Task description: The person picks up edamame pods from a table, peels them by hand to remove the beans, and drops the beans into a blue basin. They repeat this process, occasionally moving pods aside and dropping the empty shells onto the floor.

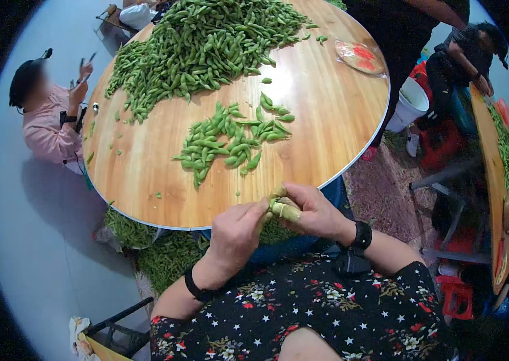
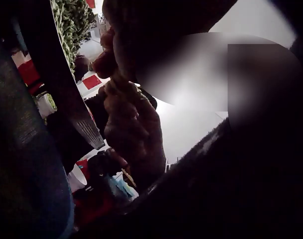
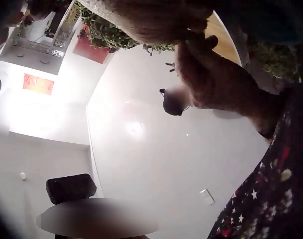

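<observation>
Over the near rim of the round wooden table [image 1: 338, 114], my two hands meet at the fingertips. My left hand [image 1: 233, 231] and my right hand [image 1: 317, 210] pinch a green soybean pod [image 1: 273, 203] between them, mostly covered by the fingers. Yellowish-green coverings wrap fingertips of the right hand. Just beyond, a small loose group of soybean pods [image 1: 206, 144] lies on the wood. In the left wrist view both hands are dark against the light. The right wrist view shows the left hand [image 3: 216, 79] against the right one, the pod hidden.
A large heap of pods [image 1: 206, 54] covers the table's far side, near a plastic-wrapped round item [image 1: 360, 57]. Shelled-off greens [image 1: 170, 262] lie below the rim. One person sits left, others right, by a white bucket [image 1: 409, 105] and a second table [image 1: 489, 180].
</observation>
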The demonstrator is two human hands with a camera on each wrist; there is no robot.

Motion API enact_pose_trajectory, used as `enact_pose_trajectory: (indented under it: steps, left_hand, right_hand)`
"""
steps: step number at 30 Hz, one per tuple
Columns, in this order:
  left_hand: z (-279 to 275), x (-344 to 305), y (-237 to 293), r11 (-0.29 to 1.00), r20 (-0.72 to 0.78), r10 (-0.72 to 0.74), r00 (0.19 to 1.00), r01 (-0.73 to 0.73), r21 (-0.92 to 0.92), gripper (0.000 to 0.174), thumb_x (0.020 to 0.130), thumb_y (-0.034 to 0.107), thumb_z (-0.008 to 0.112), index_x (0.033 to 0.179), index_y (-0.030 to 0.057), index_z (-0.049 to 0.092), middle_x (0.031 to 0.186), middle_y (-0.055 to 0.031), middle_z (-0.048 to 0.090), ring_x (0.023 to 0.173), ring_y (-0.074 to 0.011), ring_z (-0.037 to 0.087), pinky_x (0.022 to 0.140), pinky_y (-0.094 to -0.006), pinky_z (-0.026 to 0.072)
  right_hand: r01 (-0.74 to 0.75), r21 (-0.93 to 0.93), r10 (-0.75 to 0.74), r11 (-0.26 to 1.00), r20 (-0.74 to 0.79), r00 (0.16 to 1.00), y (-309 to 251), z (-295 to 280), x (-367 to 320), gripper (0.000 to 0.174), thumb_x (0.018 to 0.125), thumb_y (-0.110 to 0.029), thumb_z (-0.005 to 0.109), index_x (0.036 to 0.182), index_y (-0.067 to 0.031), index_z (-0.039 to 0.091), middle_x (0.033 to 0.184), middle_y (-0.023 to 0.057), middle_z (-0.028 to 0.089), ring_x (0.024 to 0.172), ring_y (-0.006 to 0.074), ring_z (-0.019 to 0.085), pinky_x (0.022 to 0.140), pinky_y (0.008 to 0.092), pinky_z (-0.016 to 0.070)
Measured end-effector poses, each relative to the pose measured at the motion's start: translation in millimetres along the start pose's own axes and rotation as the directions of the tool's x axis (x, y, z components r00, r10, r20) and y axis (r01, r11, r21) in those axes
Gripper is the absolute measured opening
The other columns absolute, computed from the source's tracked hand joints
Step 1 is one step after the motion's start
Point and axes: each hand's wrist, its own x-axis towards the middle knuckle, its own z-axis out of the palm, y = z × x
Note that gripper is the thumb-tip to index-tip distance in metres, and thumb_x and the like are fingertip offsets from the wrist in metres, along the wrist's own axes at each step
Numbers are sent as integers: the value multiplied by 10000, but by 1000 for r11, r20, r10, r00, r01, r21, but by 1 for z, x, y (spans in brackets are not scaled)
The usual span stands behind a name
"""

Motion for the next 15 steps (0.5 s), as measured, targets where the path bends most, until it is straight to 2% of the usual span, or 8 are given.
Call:
enact_pose_trajectory:
  steps: [2,5,7,9,10,12,13,15]
  left_hand:
    - [-4,1,4,994,8,-68,998,68,-83,235,776,26,649,1006,-10,616,844,-151,651,734,-289,648,619,-353,515]
    - [-7,0,6,934,66,-231,971,240,-263,196,808,31,634,999,-11,615,851,-150,654,742,-298,650,637,-359,518]
    - [-8,0,7,874,116,-316,942,337,-351,174,822,31,623,991,-12,614,850,-151,653,743,-304,647,646,-363,517]
    - [-6,0,9,770,211,-502,839,544,-333,139,836,29,608,969,-11,614,851,-166,645,761,-322,640,659,-368,513]
    - [-2,0,11,771,204,-503,840,543,-332,139,836,29,608,969,-11,614,851,-166,645,761,-322,640,659,-368,513]
    - [8,0,17,945,-77,-276,958,256,-203,148,832,20,606,974,-23,603,868,-182,635,772,-334,629,671,-372,509]
    - [14,0,14,975,-128,-156,979,131,-182,247,787,-29,598,1032,-35,569,866,-190,607,761,-345,611,666,-388,503]
    - [13,-1,24,978,-76,-151,986,138,-155,297,772,-53,596,1066,-27,559,887,-189,610,776,-346,615,671,-387,507]
  right_hand:
    - [162,-185,-178,969,-71,981,7,1,1,161,875,-164,572,925,-12,555,661,27,512,611,95,464,549,254,390]
    - [223,-334,-267,916,-91,959,5,2,0,145,835,-126,575,907,-3,555,637,56,476,585,113,438,539,272,389]
    - [229,-405,-282,885,-75,956,3,2,-2,141,824,-117,577,905,-4,555,633,68,472,581,114,429,534,274,388]
    - [178,-511,-261,841,-95,961,-9,8,-6,136,792,-84,578,900,-5,553,631,84,479,571,121,424,523,278,385]
    - [184,-513,-264,839,-88,960,-7,8,-5,136,792,-84,578,900,-5,553,631,84,479,571,121,424,523,278,385]
    - [148,-456,-256,878,-184,949,-3,8,-3,183,795,-88,586,959,-7,572,655,51,507,597,69,434,553,243,390]
    - [154,-458,-260,876,-179,949,-2,9,-3,183,795,-88,586,959,-7,572,655,51,507,597,69,434,553,243,390]
    - [154,-420,-291,894,-283,914,-2,11,-1,154,777,-62,576,917,-4,554,639,64,457,591,70,410,537,255,375]
